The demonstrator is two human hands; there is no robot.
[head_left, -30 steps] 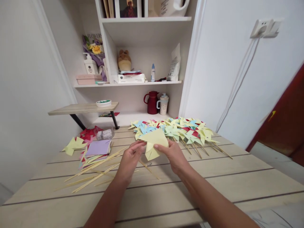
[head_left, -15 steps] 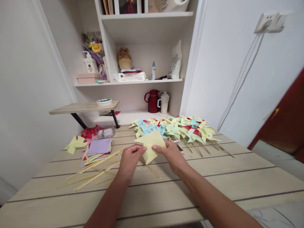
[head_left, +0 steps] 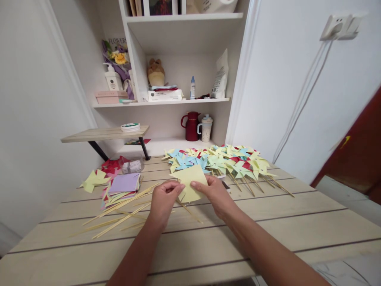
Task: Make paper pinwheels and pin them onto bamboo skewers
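Wooden slat worktop (head_left: 268,234) under shelves. Both hands pinch one yellow paper (head_left: 189,182), held just above the worktop at centre: left hand (head_left: 163,198) closed on its left corner, right hand (head_left: 216,194) closed on the right edge, likely to steady a fold. Sticks (head_left: 119,210) lie left; finished pinwheels (head_left: 220,161) piled behind, within reach.

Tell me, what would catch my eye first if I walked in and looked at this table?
Probably the bright heap of paper pinwheels in yellow, blue, green and red on sticks, at the far right of the wooden table. Next, in the middle, the left hand and right hand hold a folded yellow paper between them. To their left lie loose bamboo sticks and a stack of coloured paper squares.
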